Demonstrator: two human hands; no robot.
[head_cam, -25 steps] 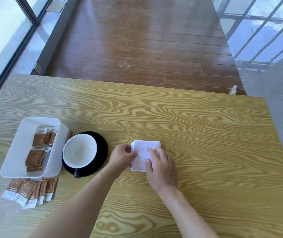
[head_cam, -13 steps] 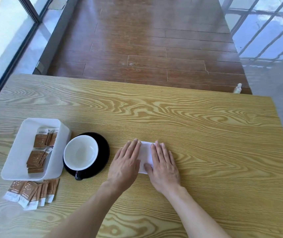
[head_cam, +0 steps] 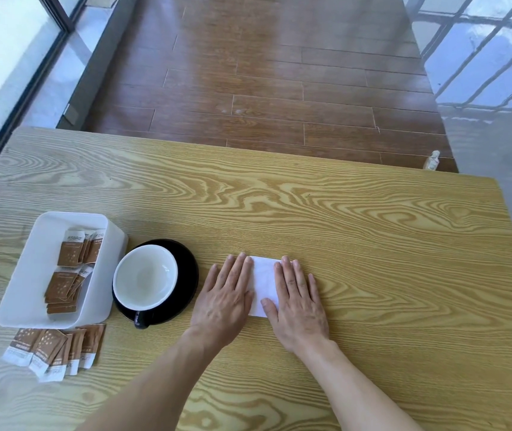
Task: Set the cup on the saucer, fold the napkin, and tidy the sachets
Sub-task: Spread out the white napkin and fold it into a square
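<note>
Two bare forearms reach in from the near edge of the table (head_cam: 372, 219). The left hand (head_cam: 223, 301) lies palm down, fingers straight and held together, covering the left edge of the napkin (head_cam: 264, 284). The right hand (head_cam: 298, 303) lies flat too, fingers slightly fanned, its thumb laid across the napkin's near right corner. Both hands press it flat against the wood.

The napkin is white, folded into a small rectangle with crisp edges, and only the strip between the hands shows. It sits near the middle of the table, toward the near side.

At nine o'clock from the napkin stands the cup (head_cam: 145, 279), white inside and dark outside, empty, its handle pointing toward the viewer. It rests on the black saucer (head_cam: 188, 275), pushed toward the saucer's left side.

Farther toward nine o'clock, just beside the saucer, is a white tray (head_cam: 15, 293) holding brown sachets in tray (head_cam: 71, 253), some upright in a row and some stacked. At six o'clock from the tray, loose sachets (head_cam: 56, 349) lie fanned and overlapping on the wood, brown with white ends.

The table is pale yellow wood with bold swirling grain. Beyond its far edge runs dark brown plank floor (head_cam: 264, 73). A small bottle (head_cam: 432, 160) stands on the floor at two o'clock. Glass panes line the left, and pale glossy tiling on the right reflects a window grid.
</note>
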